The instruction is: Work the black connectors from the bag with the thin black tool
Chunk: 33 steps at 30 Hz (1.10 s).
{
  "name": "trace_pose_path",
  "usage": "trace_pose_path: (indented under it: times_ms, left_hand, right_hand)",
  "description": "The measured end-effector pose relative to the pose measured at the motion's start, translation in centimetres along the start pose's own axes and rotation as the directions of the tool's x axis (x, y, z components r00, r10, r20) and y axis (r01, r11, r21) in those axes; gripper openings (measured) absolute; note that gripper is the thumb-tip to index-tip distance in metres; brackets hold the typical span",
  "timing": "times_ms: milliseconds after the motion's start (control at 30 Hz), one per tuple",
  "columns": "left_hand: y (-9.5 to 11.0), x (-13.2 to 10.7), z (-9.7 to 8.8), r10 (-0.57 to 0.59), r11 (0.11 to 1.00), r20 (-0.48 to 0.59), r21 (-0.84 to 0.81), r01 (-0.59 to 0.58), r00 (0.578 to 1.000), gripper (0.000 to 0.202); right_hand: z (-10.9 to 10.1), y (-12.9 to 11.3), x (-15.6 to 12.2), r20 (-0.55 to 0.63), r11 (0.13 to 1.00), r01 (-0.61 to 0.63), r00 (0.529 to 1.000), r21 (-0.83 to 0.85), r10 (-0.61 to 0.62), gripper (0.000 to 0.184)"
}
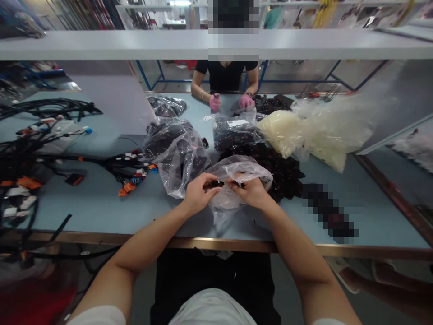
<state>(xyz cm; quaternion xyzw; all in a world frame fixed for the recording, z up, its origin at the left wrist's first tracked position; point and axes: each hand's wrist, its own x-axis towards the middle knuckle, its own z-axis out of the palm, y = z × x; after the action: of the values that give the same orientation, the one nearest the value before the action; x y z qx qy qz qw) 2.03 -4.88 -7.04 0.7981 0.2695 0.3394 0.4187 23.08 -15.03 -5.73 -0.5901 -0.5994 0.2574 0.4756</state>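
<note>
My left hand is at the near side of the table, its thumb and fingers closed on a small black part. Just right of it, my right hand reaches over the opening of a clear plastic bag. The right fingers are bent together, and whatever they grip is hidden. Behind the bag lies a heap of small black parts with reddish bits. To the left, a second clear bag with dark contents rests crumpled on the table.
Black wire harnesses with coloured connectors cover the left side. Pale yellow filled bags stand at the right. A sealed bag of black parts lies before a co-worker in pink gloves. A white shelf spans above the table.
</note>
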Motion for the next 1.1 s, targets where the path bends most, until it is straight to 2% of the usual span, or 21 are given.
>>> trace_pose_path:
  times_ms: [200, 333, 433, 600, 733, 900, 1100]
  left_hand:
    - [0.2, 0.0, 0.0, -0.055, 0.997, 0.022, -0.044, 0.056, 0.998, 0.032]
    - [0.3, 0.0, 0.0, -0.081, 0.995, 0.023, -0.051, 0.082, 0.996, 0.031]
    - [0.2, 0.0, 0.0, -0.056, 0.996, 0.025, -0.062, 0.057, 0.998, 0.031]
    - [-0.1, 0.1, 0.1, 0.012, 0.995, -0.002, -0.102, -0.013, 1.0, 0.036]
    - [-0.4, 0.1, 0.3, -0.025, 0.992, -0.015, -0.121, 0.023, 1.0, 0.043]
    - [-0.1, 0.0, 0.4, -0.08, 0.968, 0.027, -0.236, 0.084, 0.996, 0.048]
    - [0.1, 0.3, 0.8, -0.078, 0.939, 0.047, -0.332, 0.089, 0.996, 0.042]
  right_hand:
    - [0.4, -0.7, -0.1, -0.077, 0.972, -0.167, 0.98, 0.166, 0.182, 0.029]
    - [0.3, -1.0, 0.0, -0.093, 0.949, -0.224, 0.964, 0.22, 0.249, 0.036]
    - [0.2, -1.3, 0.1, -0.071, 0.94, -0.258, 0.957, 0.222, 0.28, 0.039]
    - [0.2, -1.7, 0.1, -0.104, 0.967, -0.178, 0.974, 0.181, 0.199, 0.037]
    - [0.4, -1.7, 0.0, -0.135, 0.975, -0.139, 0.977, 0.171, 0.163, 0.036]
    - [0.7, -1.7, -0.3, -0.171, 0.975, -0.124, 0.973, 0.183, 0.156, 0.034]
    - [0.6, -1.7, -0.1, -0.092, 0.975, -0.087, 0.99, 0.205, 0.108, 0.034]
